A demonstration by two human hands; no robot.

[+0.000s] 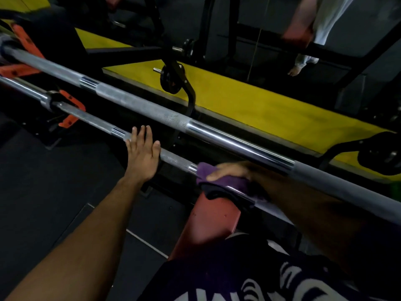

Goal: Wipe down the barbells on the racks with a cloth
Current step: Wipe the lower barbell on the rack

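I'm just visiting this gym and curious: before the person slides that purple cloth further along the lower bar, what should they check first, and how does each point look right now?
1. Purple cloth wrapped on the lower barbell: ok.
2. Right hand grips the cloth: ok.
3. Left hand steadies the bar, fingers straight: ok.
4. Path towards the left hand free: not ok, the hand lies on it.
5. Bar seated in its orange rack hooks: cannot tell.
6. Upper barbell wiped: cannot tell.

barbells: 2 (pixel 138 105) (pixel 95 122) | cloth: 1 (pixel 219 181) | hands: 2 (pixel 142 155) (pixel 232 170)
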